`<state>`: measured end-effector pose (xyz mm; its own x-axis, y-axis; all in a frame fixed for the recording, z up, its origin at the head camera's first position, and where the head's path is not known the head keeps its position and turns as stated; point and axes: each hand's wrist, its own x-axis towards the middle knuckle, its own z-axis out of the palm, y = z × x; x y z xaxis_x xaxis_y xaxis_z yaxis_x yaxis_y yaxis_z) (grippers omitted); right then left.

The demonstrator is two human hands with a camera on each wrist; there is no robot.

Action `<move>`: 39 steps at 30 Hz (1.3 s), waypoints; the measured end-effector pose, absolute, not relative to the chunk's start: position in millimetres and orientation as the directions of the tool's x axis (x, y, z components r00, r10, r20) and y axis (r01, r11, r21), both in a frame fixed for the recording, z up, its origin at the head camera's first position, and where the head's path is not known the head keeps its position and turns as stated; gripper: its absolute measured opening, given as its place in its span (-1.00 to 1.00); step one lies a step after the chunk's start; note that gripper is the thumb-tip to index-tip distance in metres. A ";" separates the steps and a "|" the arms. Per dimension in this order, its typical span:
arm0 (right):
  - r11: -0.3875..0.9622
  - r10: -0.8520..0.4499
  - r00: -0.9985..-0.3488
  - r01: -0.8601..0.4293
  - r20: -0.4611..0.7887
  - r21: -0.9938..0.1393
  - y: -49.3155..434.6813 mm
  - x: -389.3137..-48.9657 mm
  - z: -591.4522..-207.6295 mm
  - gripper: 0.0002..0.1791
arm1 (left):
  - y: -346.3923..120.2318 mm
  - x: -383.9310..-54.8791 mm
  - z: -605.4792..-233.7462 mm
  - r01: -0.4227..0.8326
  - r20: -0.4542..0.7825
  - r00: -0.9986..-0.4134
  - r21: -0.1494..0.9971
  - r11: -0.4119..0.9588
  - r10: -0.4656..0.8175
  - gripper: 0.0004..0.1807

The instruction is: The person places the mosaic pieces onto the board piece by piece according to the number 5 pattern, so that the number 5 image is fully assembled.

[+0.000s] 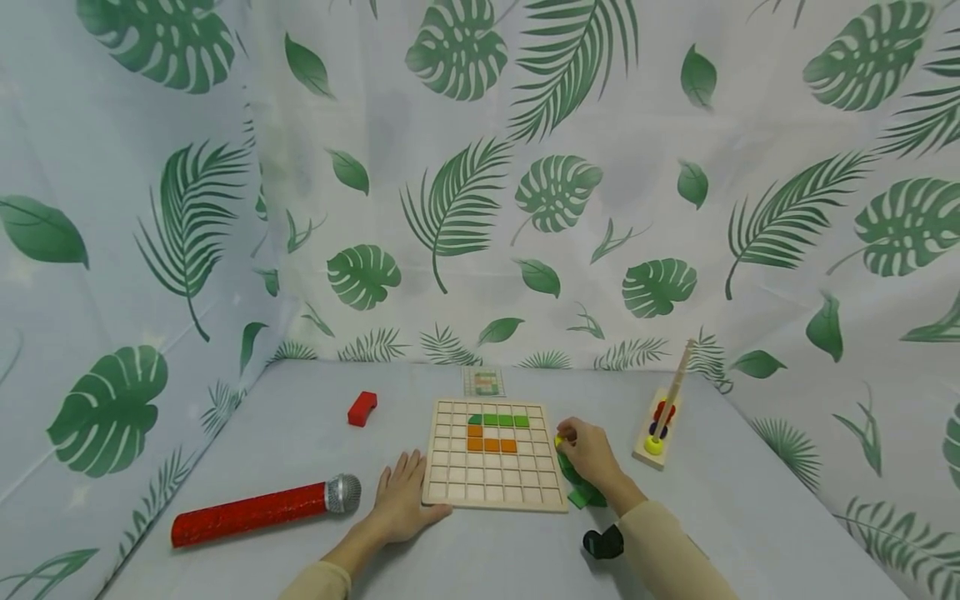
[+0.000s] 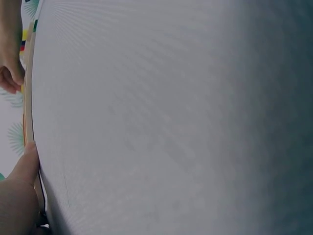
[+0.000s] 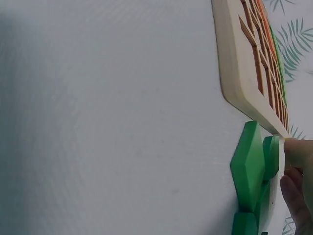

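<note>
A wooden grid board (image 1: pixel 495 477) lies flat on the table, with green blocks (image 1: pixel 505 421) and orange blocks (image 1: pixel 491 445) set in some of its squares. Fingers spread, my left hand (image 1: pixel 402 502) rests at the board's left edge; its thumb (image 2: pixel 29 159) touches the board's side. Just off the right edge, my right hand (image 1: pixel 592 454) pinches a small yellow piece (image 1: pixel 558 441), mostly covered by the fingers. Loose green blocks (image 3: pixel 248 166) lie beneath and beside this hand, partly hidden by it in the head view.
A red microphone (image 1: pixel 255 514) lies at left and a red curved block (image 1: pixel 362 408) farther back. Behind the board is a pattern card (image 1: pixel 484 382). At right stands a wooden base with a stick and beads (image 1: pixel 655 446). A black object (image 1: pixel 602 544) sits near the right sleeve.
</note>
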<state>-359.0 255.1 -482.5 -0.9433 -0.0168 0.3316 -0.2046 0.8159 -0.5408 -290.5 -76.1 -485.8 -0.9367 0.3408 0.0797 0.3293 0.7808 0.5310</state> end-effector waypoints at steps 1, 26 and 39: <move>0.818 -0.011 -0.945 -0.197 0.327 -0.541 254.7 -359.3 -481.8 -0.75 | -76.4 -290.4 -485.6 0.329 0.081 -0.937 0.530 0.782 0.340 0.01; 0.760 -0.091 -0.935 -0.288 0.344 -0.582 212.6 -353.9 -474.8 -0.75 | -78.7 -293.3 -490.7 0.319 0.070 -0.940 0.529 0.786 0.334 0.03; 0.763 -0.150 -0.913 -0.351 0.380 -0.543 206.8 -353.2 -482.8 -0.78 | -77.3 -291.3 -487.2 0.327 0.074 -0.937 0.530 0.782 0.342 0.02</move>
<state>-353.2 206.8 -482.8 -0.9128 -0.1500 0.3798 -0.3512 0.7630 -0.5427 -291.3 -77.3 -487.2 -0.9367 0.3421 0.0739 0.3275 0.7821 0.5302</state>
